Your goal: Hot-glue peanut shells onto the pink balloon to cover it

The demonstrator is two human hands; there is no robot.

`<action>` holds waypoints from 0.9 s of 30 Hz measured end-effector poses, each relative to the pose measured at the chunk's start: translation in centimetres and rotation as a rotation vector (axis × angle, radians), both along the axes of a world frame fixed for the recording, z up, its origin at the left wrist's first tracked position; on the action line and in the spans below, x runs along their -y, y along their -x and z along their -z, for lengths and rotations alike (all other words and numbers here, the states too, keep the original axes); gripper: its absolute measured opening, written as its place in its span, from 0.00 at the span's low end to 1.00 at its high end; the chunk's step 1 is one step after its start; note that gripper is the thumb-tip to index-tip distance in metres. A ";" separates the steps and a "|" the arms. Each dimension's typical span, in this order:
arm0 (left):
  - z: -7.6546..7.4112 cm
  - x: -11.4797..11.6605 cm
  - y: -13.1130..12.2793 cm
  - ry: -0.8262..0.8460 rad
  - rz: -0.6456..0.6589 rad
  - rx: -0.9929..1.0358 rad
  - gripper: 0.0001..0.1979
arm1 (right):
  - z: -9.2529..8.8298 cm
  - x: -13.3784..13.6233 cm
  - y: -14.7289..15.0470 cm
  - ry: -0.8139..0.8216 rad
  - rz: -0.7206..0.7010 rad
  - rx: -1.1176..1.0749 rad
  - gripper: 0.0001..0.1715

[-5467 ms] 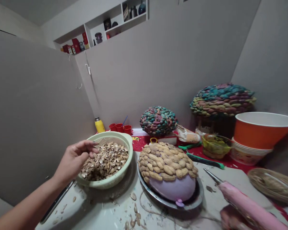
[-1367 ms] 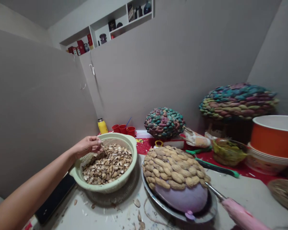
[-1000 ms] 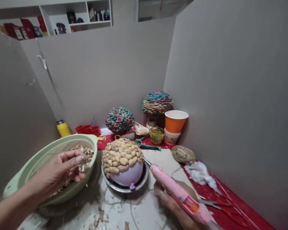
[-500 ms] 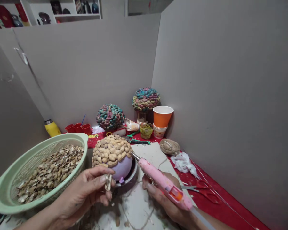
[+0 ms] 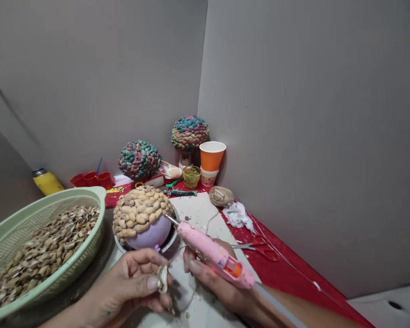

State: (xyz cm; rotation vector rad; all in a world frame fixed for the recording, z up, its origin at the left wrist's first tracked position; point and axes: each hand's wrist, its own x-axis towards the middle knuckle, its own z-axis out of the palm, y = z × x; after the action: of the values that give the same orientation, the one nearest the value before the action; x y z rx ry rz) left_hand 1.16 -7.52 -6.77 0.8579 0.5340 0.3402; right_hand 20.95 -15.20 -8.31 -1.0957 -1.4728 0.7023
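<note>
My left hand [image 5: 133, 287] pinches a peanut shell half [image 5: 162, 279] between thumb and fingers, low in the middle. My right hand [image 5: 213, 282] grips a pink glue gun [image 5: 213, 255]; its metal nozzle points up-left and nearly touches a purple balloon [image 5: 146, 231]. The balloon's upper part is covered with glued peanut shells [image 5: 139, 212], and it rests in a metal dish [image 5: 169, 243]. A pale green colander [image 5: 71, 273] full of loose shells stands at the left, next to my left forearm.
At the back stand two painted shell domes [image 5: 139, 158] [image 5: 189, 132], an orange paper cup [image 5: 212, 156], red cups [image 5: 91, 178] and a yellow bottle [image 5: 47, 182]. A twine ball [image 5: 220, 196], crumpled tissue [image 5: 237, 214] and red scissors [image 5: 259, 246] lie on the red cloth, right. Grey partition walls close in behind and right.
My left hand took a shell from the colander and carried it down to the front, beside the glue gun. The view swung right and down.
</note>
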 end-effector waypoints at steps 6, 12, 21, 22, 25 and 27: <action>0.9 0.5 -0.5 0.021 0.004 0.008 0.13 | 1.0 -0.5 -0.2 -0.139 -0.100 0.060 0.22; 3.0 0.6 -0.1 -0.196 -0.004 -0.008 0.15 | 0.7 -0.2 -0.2 -0.087 -0.039 -0.002 0.25; 3.6 -2.0 0.4 -0.363 -0.159 -0.091 0.14 | 1.1 -0.7 -0.4 -0.081 -0.034 -0.060 0.23; 3.5 -2.3 0.4 -0.366 -0.177 -0.096 0.14 | 1.2 -0.8 -0.4 -0.075 -0.044 -0.066 0.23; 3.2 -2.9 0.6 -0.356 -0.249 -0.095 0.14 | 1.3 -0.9 -0.4 -0.056 -0.037 -0.079 0.26; 2.9 -3.0 0.8 -0.329 -0.283 -0.079 0.14 | 1.3 -1.0 -0.4 -0.065 -0.042 -0.090 0.26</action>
State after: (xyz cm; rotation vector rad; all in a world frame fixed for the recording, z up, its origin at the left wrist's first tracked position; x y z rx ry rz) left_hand 0.41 -4.53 -9.70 1.1190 0.6859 0.6679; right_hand 21.33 -14.23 -9.58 -0.9742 -1.4354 0.7186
